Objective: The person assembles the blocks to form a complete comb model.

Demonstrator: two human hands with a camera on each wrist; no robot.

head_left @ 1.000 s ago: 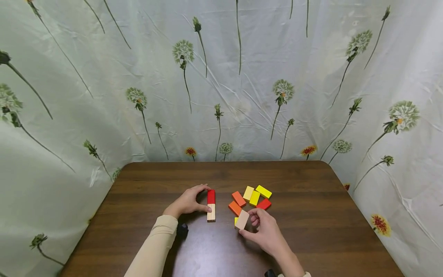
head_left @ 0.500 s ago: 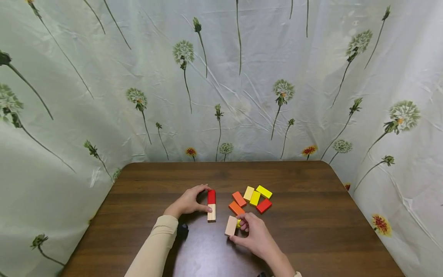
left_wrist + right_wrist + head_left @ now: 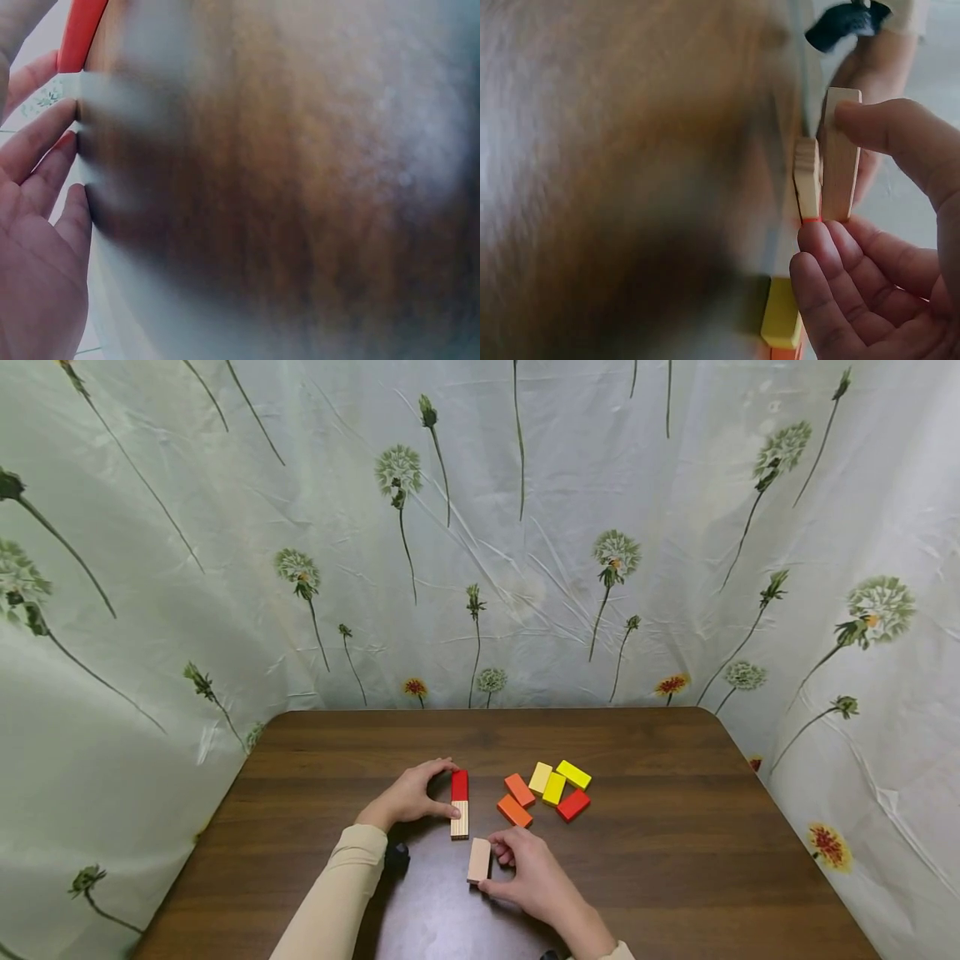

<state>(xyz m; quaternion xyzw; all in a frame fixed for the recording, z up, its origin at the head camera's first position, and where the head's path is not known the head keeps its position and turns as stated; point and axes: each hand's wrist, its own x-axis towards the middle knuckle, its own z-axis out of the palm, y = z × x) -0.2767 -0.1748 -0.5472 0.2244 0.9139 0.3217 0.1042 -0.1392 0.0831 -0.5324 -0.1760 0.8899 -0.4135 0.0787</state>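
Observation:
In the head view a red block point(image 3: 460, 785) and a striped natural-wood block point(image 3: 460, 827) lie end to end. My left hand point(image 3: 411, 795) rests along their left side, forefinger at the red block's far end and thumb on the wood block. In the left wrist view its fingers are fairly straight, one fingertip at the red block point(image 3: 79, 37). My right hand point(image 3: 536, 872) pinches a pale plain wooden block point(image 3: 479, 860) by its ends, just nearer and to the right of the row. In the right wrist view this block point(image 3: 841, 161) sits between thumb and fingers.
Right of the row lie loose blocks: orange point(image 3: 514, 811), cream point(image 3: 540, 777), yellow point(image 3: 554, 789) and red point(image 3: 573, 805) among them. A yellow block point(image 3: 781, 311) shows beside my right fingers in the right wrist view. Behind the brown table point(image 3: 337, 735) hangs a floral curtain point(image 3: 525, 610).
My right hand has carried the pale block leftward from the loose blocks toward the row. The yellow block beneath that hand is now hidden in the head view. My left hand has stayed put.

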